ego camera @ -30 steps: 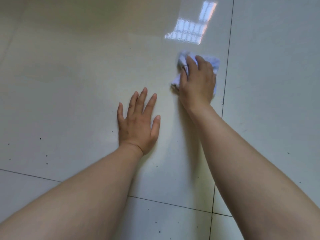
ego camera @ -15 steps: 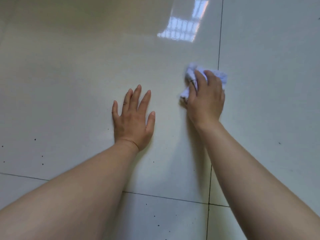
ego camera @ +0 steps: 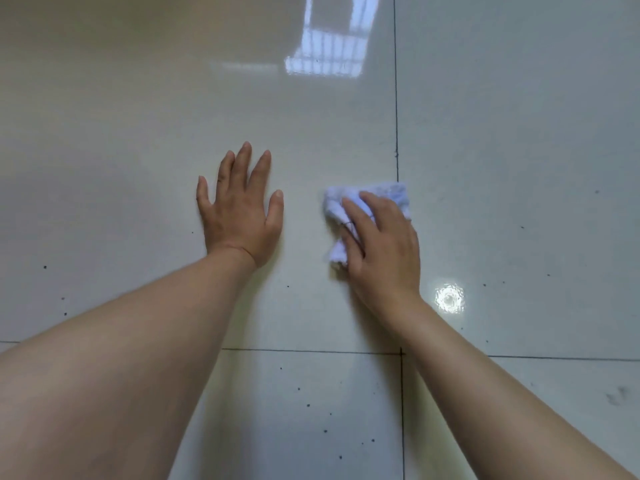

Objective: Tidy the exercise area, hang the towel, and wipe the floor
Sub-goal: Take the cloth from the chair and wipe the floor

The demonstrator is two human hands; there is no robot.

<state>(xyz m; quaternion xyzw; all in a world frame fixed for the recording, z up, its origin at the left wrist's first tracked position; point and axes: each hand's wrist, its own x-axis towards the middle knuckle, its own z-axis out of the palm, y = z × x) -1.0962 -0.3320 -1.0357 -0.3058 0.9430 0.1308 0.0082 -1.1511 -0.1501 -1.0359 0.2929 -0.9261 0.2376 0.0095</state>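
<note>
The right grip (ego camera: 384, 247) clasps a small white cloth (ego camera: 388, 194), fingers curled over its crumpled bulk and pressing it onto the floor (ego camera: 138, 133), just left of a dark grout line (ego camera: 396, 98); the left grip (ego camera: 239, 216) is released, palm down with fingers spread on the tile, near the cloth but apart from it. The cloth looks soft, light and limp; it would likely bunch unless held from above across its middle, as now. The glossy tile is probably slick; dark specks (ego camera: 298, 389) lie nearer the body; tile runs on ahead and to both sides, so broad strokes look possible.
</note>
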